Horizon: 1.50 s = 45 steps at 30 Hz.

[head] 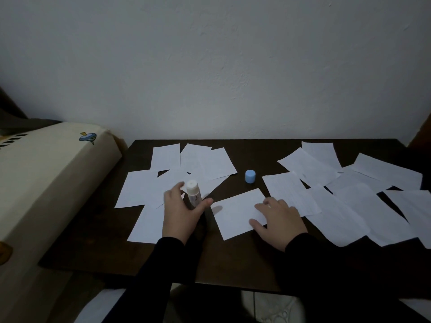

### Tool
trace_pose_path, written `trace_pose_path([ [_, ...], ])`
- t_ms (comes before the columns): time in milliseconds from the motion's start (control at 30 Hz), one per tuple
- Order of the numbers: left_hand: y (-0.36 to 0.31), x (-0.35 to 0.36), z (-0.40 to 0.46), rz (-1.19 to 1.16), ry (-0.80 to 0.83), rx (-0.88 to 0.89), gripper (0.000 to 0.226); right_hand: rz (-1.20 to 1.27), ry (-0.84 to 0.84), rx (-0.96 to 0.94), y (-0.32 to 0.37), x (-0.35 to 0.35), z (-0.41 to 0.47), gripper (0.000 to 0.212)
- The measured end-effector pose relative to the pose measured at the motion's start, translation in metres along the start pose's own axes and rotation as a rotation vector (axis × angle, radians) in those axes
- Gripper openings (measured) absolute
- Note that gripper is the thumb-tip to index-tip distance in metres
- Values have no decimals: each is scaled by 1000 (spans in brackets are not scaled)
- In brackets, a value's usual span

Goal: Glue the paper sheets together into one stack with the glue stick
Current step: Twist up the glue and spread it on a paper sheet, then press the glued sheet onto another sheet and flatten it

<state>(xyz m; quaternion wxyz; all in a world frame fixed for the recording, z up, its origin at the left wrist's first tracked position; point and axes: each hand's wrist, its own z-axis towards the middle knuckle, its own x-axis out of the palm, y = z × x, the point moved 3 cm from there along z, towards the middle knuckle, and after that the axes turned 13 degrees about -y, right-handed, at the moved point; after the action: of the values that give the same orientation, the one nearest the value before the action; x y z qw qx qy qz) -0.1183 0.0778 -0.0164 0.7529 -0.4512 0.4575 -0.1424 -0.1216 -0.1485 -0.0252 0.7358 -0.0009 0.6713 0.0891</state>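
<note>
**Glue stick upright in my left hand, the bare sheet just to its right**

My left hand (180, 209) grips the glue stick (193, 193), thumb and fingers curled round its barrel. It stands nearly upright, white tip up, its long axis tilted slightly away from me. Its blue cap (250, 176) sits off, behind the centre sheet (236, 212). That sheet lies just right of the stick, long side running left to right, and my right hand (277, 221) presses flat on its right end with fingers spread. So I judge the stick must tip over and travel right to reach it. Loose sheets (345, 206) lie further right of the centre sheet; others (142, 187) lie left.
</note>
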Motion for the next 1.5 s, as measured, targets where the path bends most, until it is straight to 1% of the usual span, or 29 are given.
trace_pose_path([
  [33, -6, -5, -2, -34, -71, 1, 83, 45, -34, 30, -6, -4, 3, 53],
  [67, -12, -10, -5, -67, -144, 28, 79, 89, -75, 76, -13, -8, 6, 51],
  [100, -20, -14, -9, -100, -196, 86, 71, 125, -114, 138, -23, -11, 9, 48],
  [133, -27, -16, -14, -126, -208, 172, 61, 143, -148, 208, -34, -13, 11, 48],
  [167, -35, -16, -21, -131, -170, 274, 51, 136, -168, 280, -45, -14, 13, 49],
  [200, -41, -11, -29, -104, -89, 378, 42, 111, -171, 351, -56, -13, 14, 52],
  [233, -45, -3, -38, -48, 17, 467, 34, 78, -155, 424, -64, -11, 15, 58],
  [267, -46, 7, -46, 20, 124, 523, 33, 50, -126, 495, -70, -9, 14, 65],
  [300, -44, 18, -52, 98, 203, 541, 40, 28, -97, 557, -73, -6, 13, 71],
  [333, -40, 29, -55, 186, 245, 536, 49, 11, -77, 600, -74, -3, 13, 74],
  [400, -33, 46, -55, 390, 270, 509, 62, -22, -71, 626, -75, 1, 12, 74],
  [467, -28, 56, -54, 570, 330, 479, 68, -28, -83, 622, -76, 3, 12, 70],
  [533, -25, 63, -55, 647, 419, 437, 69, 6, -103, 621, -78, 3, 13, 67],
  [667, -25, 67, -54, 645, 542, 429, 68, 80, -134, 594, -81, 3, 16, 61],
  [800, -28, 64, -47, 612, 670, 454, 68, 145, -164, 577, -85, -2, 17, 56],
  [867, -30, 64, -46, 595, 697, 472, 68, 188, -199, 571, -87, -6, 17, 55],
  [1000, -35, 64, -45, 559, 734, 478, 67, 358, -286, 571, -86, -19, 14, 44],
  [1067, -38, 64, -44, 516, 723, 462, 66, 440, -310, 550, -83, -25, 12, 38],
  [1133, -41, 62, -43, 405, 645, 436, 63, 581, -314, 495, -81, -29, 10, 31],
  [1167, -43, 61, -43, 314, 584, 413, 61, 660, -301, 464, -79, -32, 8, 26],
  [1233, -48, 58, -42, 79, 463, 307, 63, 804, -250, 390, -75, -39, 5, 19],
  [1300, -52, 54, -41, -144, 371, 185, 66, 877, -168, 297, -71, -43, 2, 18],
  [1333, -54, 51, -41, -214, 345, 128, 64, 900, -118, 263, -69, -43, 2, 19],
  [1400, -54, 47, -41, -270, 332, 46, 51, 950, -14, 250, -65, -39, 0, 25],
  [1467, -51, 43, -41, -296, 361, -5, 34, 1005, 54, 282, -63, -34, -1, 39],
  [1500, -50, 42, -42, -319, 375, -28, 27, 1024, 51, 310, -62, -33, -1, 49],
])
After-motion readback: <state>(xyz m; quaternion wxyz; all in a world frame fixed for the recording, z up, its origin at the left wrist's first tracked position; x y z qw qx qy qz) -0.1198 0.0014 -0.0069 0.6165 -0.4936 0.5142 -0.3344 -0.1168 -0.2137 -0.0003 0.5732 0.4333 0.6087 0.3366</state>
